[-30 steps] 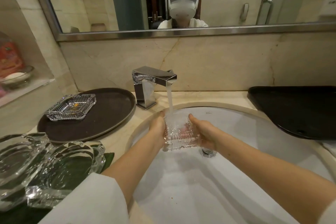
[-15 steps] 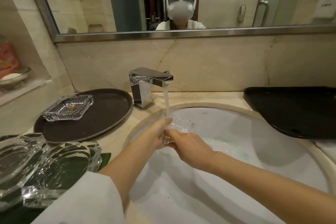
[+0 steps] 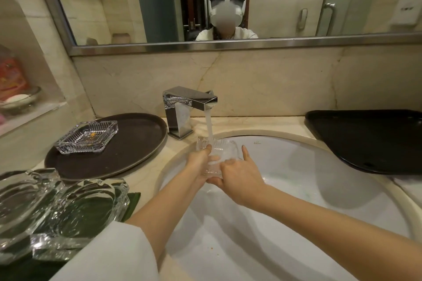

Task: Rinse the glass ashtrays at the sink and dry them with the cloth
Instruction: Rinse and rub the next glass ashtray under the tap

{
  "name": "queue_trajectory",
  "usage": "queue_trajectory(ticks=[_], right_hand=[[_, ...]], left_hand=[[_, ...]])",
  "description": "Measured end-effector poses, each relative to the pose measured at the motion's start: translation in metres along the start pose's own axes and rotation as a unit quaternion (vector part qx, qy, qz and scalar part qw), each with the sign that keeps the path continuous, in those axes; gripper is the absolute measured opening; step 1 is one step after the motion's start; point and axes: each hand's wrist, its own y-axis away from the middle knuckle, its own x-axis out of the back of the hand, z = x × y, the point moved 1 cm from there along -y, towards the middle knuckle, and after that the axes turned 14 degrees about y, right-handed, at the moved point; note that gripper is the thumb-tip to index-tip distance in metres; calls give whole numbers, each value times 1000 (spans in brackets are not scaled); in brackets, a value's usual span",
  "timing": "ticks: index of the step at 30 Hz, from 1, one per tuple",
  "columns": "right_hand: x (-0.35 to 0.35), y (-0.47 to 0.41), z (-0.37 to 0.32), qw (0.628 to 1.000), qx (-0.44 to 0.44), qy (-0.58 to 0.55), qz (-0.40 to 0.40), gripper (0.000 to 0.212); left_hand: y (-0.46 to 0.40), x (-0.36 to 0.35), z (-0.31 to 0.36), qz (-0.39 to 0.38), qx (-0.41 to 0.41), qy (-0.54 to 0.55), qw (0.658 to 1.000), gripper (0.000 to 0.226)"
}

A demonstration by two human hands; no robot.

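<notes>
Under the tap (image 3: 190, 107), ashtray (image 3: 219, 151) now flatter.

Dim warm light; bowed wide-angle edges

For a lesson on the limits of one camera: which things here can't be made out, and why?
- Held ashtray: head view; clear glass under running water, with left hand and right hand covering it, hides any leftover dirt.
- Big ashtrays: cut off by the left edge.
- Black tray: cut off by the right edge.
- Drain: hidden behind the hands.
</notes>
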Motion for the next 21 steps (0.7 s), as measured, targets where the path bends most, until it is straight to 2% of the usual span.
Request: queue_trajectory(ticks=[3,4,8,10,12,14,16,19,20,21], right_hand=[[2,11,-6,995,-34,-96,14,30],[2,14,-8,988,-43,-147,24,26],[5,17,-16,918,-59,-383,80,46],[3,16,-19,903,-28,-423,72,49],[1,13,-12,924,15,-375,75,51],[-4,10,4,964,49,-249,79,45],[-14,9,23,985,98,-126,59,34],[-29,4,37,973,198,38,110,18],[-25,4,40,967,216,99,91,24],[-25,1,43,962,223,141,69,39]], left_hand=[[-1,-1,-3,6,-38,-5,999,27],[-1,0,-3,14,-54,-10,998,26],[3,-1,0,20,-97,-36,994,16],[7,-2,3,14,-105,-41,994,16],[9,-2,6,23,-100,-32,994,18],[10,-1,10,31,-93,-32,995,17],[12,-2,13,27,-95,-62,993,18],[14,0,15,29,-99,-125,987,20],[15,1,15,31,-97,-145,984,20],[16,2,14,31,-94,-160,982,22]])
